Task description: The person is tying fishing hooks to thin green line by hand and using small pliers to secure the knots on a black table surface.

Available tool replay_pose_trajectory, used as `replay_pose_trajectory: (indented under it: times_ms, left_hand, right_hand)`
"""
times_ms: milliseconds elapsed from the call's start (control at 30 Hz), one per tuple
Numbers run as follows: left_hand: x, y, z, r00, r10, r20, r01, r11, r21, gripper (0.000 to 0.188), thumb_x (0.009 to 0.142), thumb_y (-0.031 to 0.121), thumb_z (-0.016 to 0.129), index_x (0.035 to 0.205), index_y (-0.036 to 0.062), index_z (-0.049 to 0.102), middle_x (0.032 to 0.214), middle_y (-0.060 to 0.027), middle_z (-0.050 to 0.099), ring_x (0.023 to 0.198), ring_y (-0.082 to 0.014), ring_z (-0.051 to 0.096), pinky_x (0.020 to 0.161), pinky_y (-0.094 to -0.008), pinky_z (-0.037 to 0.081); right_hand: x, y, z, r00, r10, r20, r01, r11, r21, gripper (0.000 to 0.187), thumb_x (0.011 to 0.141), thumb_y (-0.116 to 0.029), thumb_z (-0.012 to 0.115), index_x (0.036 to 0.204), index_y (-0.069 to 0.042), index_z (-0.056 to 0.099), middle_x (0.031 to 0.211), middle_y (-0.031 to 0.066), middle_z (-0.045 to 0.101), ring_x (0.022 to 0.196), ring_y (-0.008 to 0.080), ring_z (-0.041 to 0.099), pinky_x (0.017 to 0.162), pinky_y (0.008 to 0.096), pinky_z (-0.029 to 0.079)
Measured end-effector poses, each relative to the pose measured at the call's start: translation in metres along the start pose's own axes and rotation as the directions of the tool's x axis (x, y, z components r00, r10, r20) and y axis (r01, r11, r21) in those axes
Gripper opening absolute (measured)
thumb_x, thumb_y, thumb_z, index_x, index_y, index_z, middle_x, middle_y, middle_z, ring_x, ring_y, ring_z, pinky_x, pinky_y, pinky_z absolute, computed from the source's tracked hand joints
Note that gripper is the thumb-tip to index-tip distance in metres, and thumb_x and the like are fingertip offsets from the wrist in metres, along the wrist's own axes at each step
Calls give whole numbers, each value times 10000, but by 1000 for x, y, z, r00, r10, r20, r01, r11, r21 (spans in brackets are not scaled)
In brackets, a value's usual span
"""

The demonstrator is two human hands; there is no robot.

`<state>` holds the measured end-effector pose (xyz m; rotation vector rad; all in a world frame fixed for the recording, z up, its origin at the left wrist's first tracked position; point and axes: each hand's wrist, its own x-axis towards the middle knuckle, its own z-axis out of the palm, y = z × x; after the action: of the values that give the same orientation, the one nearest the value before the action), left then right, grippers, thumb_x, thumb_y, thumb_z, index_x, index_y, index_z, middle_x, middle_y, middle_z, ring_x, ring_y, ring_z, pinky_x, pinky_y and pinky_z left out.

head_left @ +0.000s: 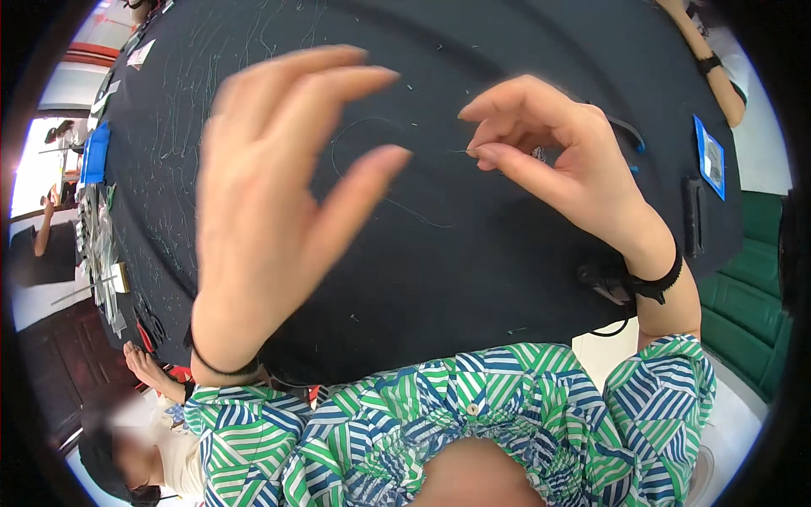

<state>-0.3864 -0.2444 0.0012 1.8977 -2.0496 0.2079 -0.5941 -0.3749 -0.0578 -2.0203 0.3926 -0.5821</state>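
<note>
My right hand [549, 144] is closed in a pinch, thumb tip against forefinger, on a thin thread whose fine end pokes out to the left. The other fingers curl behind it, and a small silvery thing shows in the gap by the palm. Opposite, my left hand [274, 160] is held above the cloth with its fingers and thumb apart, smeared by motion and with nothing visible in it. Between and below the hands, a fine pale strand [418, 218] curves over the black cloth [473, 279].
Many loose threads [203, 76] lie across the far left. At right are a dark curved tool handle [628, 133], a blue packet [710, 158] and a long black case [693, 216]. Red-handled scissors [145, 334] lie at left. Other people sit around the table.
</note>
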Motion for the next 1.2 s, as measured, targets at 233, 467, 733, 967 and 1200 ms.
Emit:
replay_pose_trajectory:
  times_ms: [233, 467, 733, 967, 1200]
  left_hand:
    - [0, 7, 44, 906, -12, 422, 375, 483, -792, 279, 899, 112, 643, 1140, -15, 580, 931, -36, 623, 856, -85, 573, 776, -231, 440]
    - [0, 4, 46, 873, -84, 481, 476, 364, -801, 141, 910, 110, 648, 1004, 17, 598, 729, 74, 537, 592, 33, 408, 515, -141, 279]
    - [-6, 0, 25, 809, -37, 587, 548, -315, -775, 134, 967, 163, 540, 902, 49, 516, 643, 95, 340, 517, 6, 248, 438, -180, 189]
    - [6, 5, 39, 760, 86, 645, 559, -592, -580, 124, 1011, 185, 459, 924, 102, 429, 647, 79, 264, 539, -9, 255, 427, -165, 202]
    - [4, -2, 77, 679, 66, 731, 609, -607, -510, 176, 1013, 210, 480, 862, 119, 476, 651, 93, 266, 539, 0, 242, 445, -170, 219]
  right_hand:
    - [2, -4, 1, 1000, -13, 7, 13, 999, 36, 280, 849, 14, 639, 1120, -18, 575, 814, 39, 678, 706, 77, 631, 636, 208, 496]
    - [2, -6, 2, 1000, -6, 10, 6, 999, 40, 274, 847, 5, 646, 1112, -18, 577, 799, 34, 674, 683, 75, 622, 626, 207, 487]
    - [6, 3, -44, 997, 29, -71, -41, 984, -173, 175, 867, -67, 645, 1031, -15, 612, 797, 41, 648, 736, 98, 624, 659, 224, 489]
    - [-4, 7, -63, 972, 132, 192, -10, 847, -531, 87, 785, -15, 660, 843, 6, 599, 738, 90, 596, 656, 181, 603, 609, 282, 478]
    - [-15, -9, -44, 935, 117, 335, 94, 828, -553, 98, 705, -24, 684, 738, -16, 592, 725, 84, 592, 685, 264, 617, 604, 354, 489]
